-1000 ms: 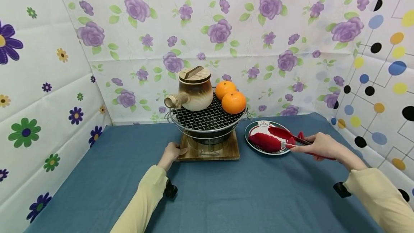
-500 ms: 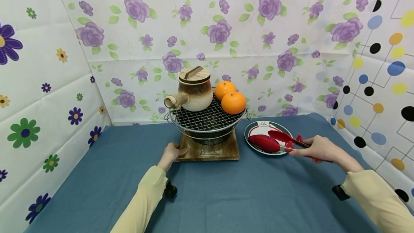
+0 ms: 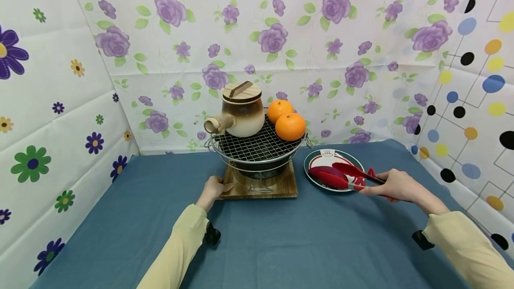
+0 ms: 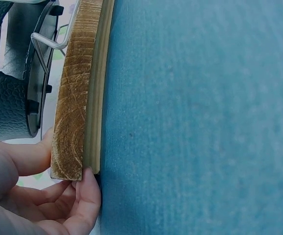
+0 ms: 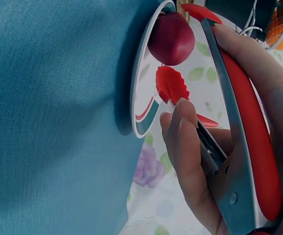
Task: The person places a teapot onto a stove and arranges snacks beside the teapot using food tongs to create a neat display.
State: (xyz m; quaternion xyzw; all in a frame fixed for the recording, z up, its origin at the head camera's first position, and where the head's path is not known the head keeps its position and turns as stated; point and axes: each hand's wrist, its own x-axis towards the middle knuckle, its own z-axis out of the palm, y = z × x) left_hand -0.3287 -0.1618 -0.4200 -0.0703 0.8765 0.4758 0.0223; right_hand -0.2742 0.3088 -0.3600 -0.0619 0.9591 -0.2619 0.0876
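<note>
My right hand (image 3: pixel 395 184) grips a pair of red-headed metal tongs (image 3: pixel 371 181); in the right wrist view, thumb and fingers press on opposite red-backed handles (image 5: pixel 251 132). The tong heads stand apart over the round plate (image 3: pixel 357 157), one on each side of a shiny, dark purplish-red rounded thing (image 5: pixel 171 39) lying on it. One head partly hides that thing in the head view. My left hand (image 3: pixel 213 188) pinches the near left corner of the wooden board (image 3: pixel 287 186), its thumb on top and fingertips at the underside (image 4: pixel 87 181).
On the board stands a round grill (image 3: pixel 257 168) with a wire mesh (image 3: pixel 249 148). A lidded clay pot (image 3: pixel 246 119) with a side handle and two oranges (image 3: pixel 290 126) sit on the mesh. A blue cloth (image 3: pixel 281 240) covers the table; patterned sheets (image 3: pixel 241 21) surround it.
The tong heads have drawn slightly closer together around the purplish-red thing, and my right hand has shifted a little. My left hand stays at the board's corner.
</note>
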